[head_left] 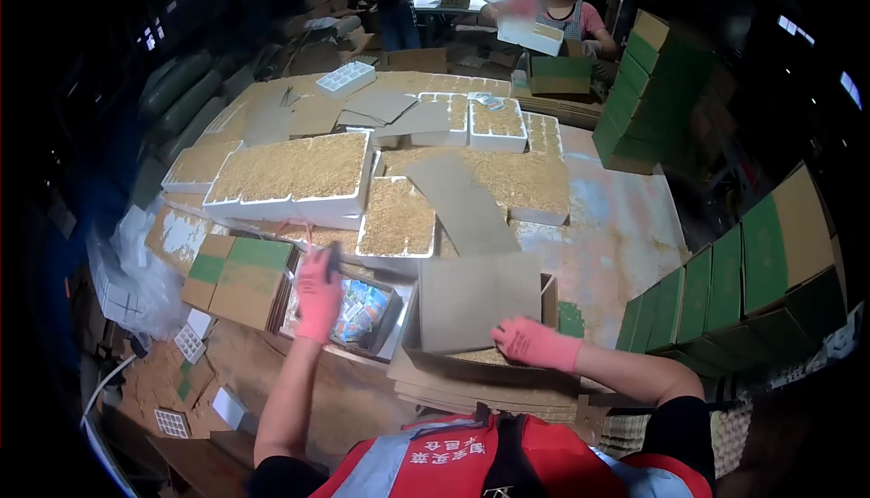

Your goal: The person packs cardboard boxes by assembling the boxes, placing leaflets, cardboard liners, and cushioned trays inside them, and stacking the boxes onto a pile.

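Note:
My left hand [317,291], in a pink glove, is raised over a tray of small printed packets [362,309]. Its fingers are closed around a small dark object [333,261], too blurred to name. My right hand [536,344], also gloved in pink, has its fingers curled at the lower right edge of a grey cardboard sheet [480,303]. That sheet lies tilted over an open cardboard box [549,303], and some yellowish grain-like filling [480,356] shows below it. Flattened cardboard [489,394] is stacked under the box's near side.
White foam trays [288,172] full of the filling cover the table's middle. Another cardboard piece [462,199] lies across them. Green-and-brown boxes [711,290] line the right, with a tall stack [639,99] behind. Folded boxes [240,276] lie left. A person [562,22] holds a foam tray opposite.

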Action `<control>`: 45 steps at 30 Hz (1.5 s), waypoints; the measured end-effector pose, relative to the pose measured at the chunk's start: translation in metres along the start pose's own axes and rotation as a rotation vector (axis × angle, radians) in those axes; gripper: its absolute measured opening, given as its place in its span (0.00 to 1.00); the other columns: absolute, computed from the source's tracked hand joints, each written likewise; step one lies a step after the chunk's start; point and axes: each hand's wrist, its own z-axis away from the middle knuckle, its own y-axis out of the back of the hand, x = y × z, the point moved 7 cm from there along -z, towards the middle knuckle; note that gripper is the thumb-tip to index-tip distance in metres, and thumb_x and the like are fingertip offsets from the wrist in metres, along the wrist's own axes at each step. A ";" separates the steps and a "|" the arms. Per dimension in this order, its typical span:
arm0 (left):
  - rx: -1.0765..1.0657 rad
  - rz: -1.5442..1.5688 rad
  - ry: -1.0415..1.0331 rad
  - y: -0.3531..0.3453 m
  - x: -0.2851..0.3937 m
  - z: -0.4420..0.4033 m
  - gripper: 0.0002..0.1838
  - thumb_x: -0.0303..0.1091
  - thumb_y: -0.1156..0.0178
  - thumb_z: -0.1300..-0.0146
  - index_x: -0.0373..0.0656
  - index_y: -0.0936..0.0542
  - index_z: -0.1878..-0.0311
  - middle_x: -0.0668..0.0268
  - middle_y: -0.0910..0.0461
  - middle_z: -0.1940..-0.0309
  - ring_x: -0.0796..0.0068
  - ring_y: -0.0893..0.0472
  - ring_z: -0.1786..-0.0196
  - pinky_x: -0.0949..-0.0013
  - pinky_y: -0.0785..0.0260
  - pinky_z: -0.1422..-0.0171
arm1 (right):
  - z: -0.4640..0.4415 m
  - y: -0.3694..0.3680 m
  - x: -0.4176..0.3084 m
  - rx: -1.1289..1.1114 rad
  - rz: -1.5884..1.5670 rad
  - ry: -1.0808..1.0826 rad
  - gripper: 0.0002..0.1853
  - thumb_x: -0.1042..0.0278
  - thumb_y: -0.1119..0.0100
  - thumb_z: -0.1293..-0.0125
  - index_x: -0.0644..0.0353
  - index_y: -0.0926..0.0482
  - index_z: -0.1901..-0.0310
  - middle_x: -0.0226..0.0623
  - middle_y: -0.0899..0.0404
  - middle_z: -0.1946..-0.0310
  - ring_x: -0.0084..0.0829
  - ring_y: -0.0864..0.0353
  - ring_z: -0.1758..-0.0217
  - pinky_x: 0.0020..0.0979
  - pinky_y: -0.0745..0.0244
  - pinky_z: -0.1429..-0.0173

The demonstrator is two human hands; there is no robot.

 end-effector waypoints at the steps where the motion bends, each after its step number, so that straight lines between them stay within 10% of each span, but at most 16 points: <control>1: -0.085 0.105 -0.163 -0.005 0.059 -0.006 0.13 0.23 0.44 0.49 0.38 0.23 0.58 0.53 0.23 0.62 0.48 0.23 0.59 0.51 0.30 0.54 | 0.003 -0.022 -0.015 -0.001 -0.114 0.047 0.06 0.69 0.50 0.40 0.62 0.25 0.68 0.42 0.26 0.65 0.39 0.22 0.61 0.38 0.25 0.60; 5: -0.675 0.112 -0.805 -0.093 0.181 0.063 0.19 0.35 0.41 0.47 0.43 0.24 0.51 0.55 0.26 0.50 0.51 0.27 0.44 0.51 0.34 0.40 | 0.003 -0.026 -0.043 0.091 -0.637 0.085 0.11 0.64 0.52 0.33 0.63 0.25 0.62 0.46 0.27 0.61 0.45 0.23 0.56 0.42 0.26 0.54; 10: -1.249 0.032 -0.735 -0.139 0.143 0.109 0.31 0.45 0.39 0.43 0.44 0.29 0.36 0.50 0.35 0.33 0.47 0.34 0.32 0.53 0.39 0.29 | 0.030 -0.009 0.007 -0.030 -0.781 -0.353 0.23 0.49 0.45 0.34 0.57 0.25 0.46 0.47 0.28 0.49 0.45 0.25 0.46 0.43 0.29 0.44; 14: -1.452 -0.083 -0.749 -0.146 0.149 0.096 0.40 0.49 0.34 0.47 0.43 0.32 0.32 0.49 0.33 0.33 0.50 0.31 0.32 0.58 0.37 0.29 | 0.005 -0.043 0.003 -0.241 -0.327 -0.465 0.27 0.48 0.40 0.39 0.56 0.24 0.44 0.49 0.26 0.50 0.45 0.23 0.46 0.42 0.28 0.41; 16: -1.198 0.301 -0.659 -0.118 0.128 0.060 0.35 0.45 0.32 0.47 0.42 0.27 0.35 0.52 0.28 0.36 0.52 0.29 0.34 0.58 0.38 0.29 | 0.025 -0.021 0.015 -0.082 -0.543 -0.496 0.21 0.52 0.40 0.40 0.56 0.19 0.50 0.44 0.23 0.50 0.45 0.23 0.43 0.39 0.26 0.42; 18: -1.082 0.994 0.240 -0.112 0.052 0.036 0.29 0.32 0.36 0.40 0.35 0.28 0.35 0.54 0.28 0.35 0.64 0.30 0.31 0.62 0.38 0.28 | 0.082 0.040 0.037 0.378 -0.675 -0.821 0.21 0.57 0.40 0.41 0.61 0.21 0.50 0.47 0.22 0.50 0.43 0.21 0.47 0.38 0.26 0.41; 20: -0.837 1.049 0.404 -0.166 -0.036 0.075 0.25 0.28 0.42 0.35 0.31 0.31 0.35 0.52 0.23 0.42 0.66 0.24 0.38 0.65 0.33 0.33 | 0.150 0.021 0.045 0.697 -0.926 -1.242 0.26 0.54 0.41 0.37 0.61 0.25 0.42 0.47 0.23 0.47 0.40 0.23 0.43 0.36 0.28 0.37; 22: -1.194 1.229 0.720 -0.209 -0.019 0.162 0.31 0.36 0.34 0.40 0.32 0.31 0.37 0.51 0.23 0.43 0.64 0.24 0.39 0.63 0.31 0.35 | 0.118 -0.155 0.039 0.513 -1.415 -0.987 0.42 0.41 0.38 0.38 0.67 0.36 0.32 0.48 0.29 0.36 0.38 0.28 0.35 0.35 0.33 0.32; 27: -0.897 0.710 0.372 -0.199 0.029 0.153 0.41 0.47 0.23 0.55 0.36 0.30 0.41 0.49 0.25 0.44 0.63 0.23 0.44 0.62 0.29 0.42 | 0.056 -0.198 0.008 0.514 -1.570 -1.291 0.63 0.26 0.34 0.52 0.72 0.46 0.28 0.56 0.31 0.35 0.41 0.31 0.32 0.34 0.35 0.30; 30: -0.811 1.380 0.740 -0.186 0.035 0.166 0.41 0.45 0.24 0.51 0.39 0.33 0.37 0.55 0.28 0.40 0.64 0.25 0.43 0.61 0.28 0.41 | 0.050 -0.150 -0.003 0.722 -1.678 -1.362 0.52 0.52 0.27 0.43 0.68 0.49 0.26 0.45 0.24 0.41 0.32 0.24 0.40 0.30 0.30 0.36; 38: -0.944 1.439 0.508 -0.157 0.162 0.072 0.40 0.41 0.27 0.48 0.40 0.34 0.35 0.57 0.29 0.38 0.65 0.27 0.40 0.61 0.30 0.38 | 0.167 0.106 0.060 0.938 -1.377 -1.131 0.31 0.51 0.41 0.31 0.58 0.32 0.32 0.43 0.25 0.39 0.32 0.27 0.38 0.32 0.36 0.31; 40: -0.913 1.473 0.349 -0.133 0.212 0.018 0.40 0.40 0.27 0.48 0.40 0.35 0.34 0.58 0.30 0.37 0.65 0.28 0.39 0.61 0.30 0.38 | 0.249 0.216 0.044 1.017 -0.809 -1.113 0.26 0.62 0.46 0.30 0.65 0.31 0.34 0.45 0.35 0.30 0.37 0.36 0.28 0.35 0.44 0.24; 42: -0.869 1.507 0.150 -0.098 0.272 -0.041 0.40 0.38 0.28 0.47 0.41 0.35 0.33 0.58 0.30 0.37 0.65 0.28 0.38 0.61 0.30 0.37 | 0.357 0.289 -0.010 1.602 0.049 -1.240 0.30 0.67 0.34 0.41 0.62 0.31 0.37 0.48 0.32 0.37 0.43 0.33 0.33 0.40 0.39 0.29; 43: -0.842 1.518 0.054 -0.079 0.304 -0.068 0.39 0.38 0.28 0.47 0.41 0.35 0.33 0.59 0.30 0.36 0.65 0.29 0.37 0.61 0.30 0.37 | 0.412 0.302 -0.041 1.420 0.749 -1.591 0.29 0.76 0.41 0.40 0.63 0.35 0.36 0.47 0.28 0.41 0.42 0.33 0.31 0.44 0.40 0.28; 44: -0.819 1.532 -0.041 -0.059 0.339 -0.092 0.39 0.37 0.28 0.46 0.41 0.36 0.33 0.59 0.30 0.36 0.65 0.29 0.37 0.61 0.31 0.36 | 0.465 0.296 -0.055 1.413 1.111 -1.767 0.30 0.64 0.38 0.37 0.64 0.35 0.36 0.54 0.35 0.37 0.53 0.37 0.33 0.43 0.43 0.28; 45: -0.803 1.552 -0.135 -0.038 0.378 -0.114 0.39 0.37 0.29 0.46 0.41 0.36 0.32 0.59 0.30 0.36 0.65 0.29 0.37 0.61 0.31 0.36 | 0.552 0.248 -0.037 1.519 0.855 -1.881 0.27 0.63 0.43 0.33 0.64 0.35 0.36 0.52 0.35 0.35 0.49 0.37 0.32 0.42 0.43 0.28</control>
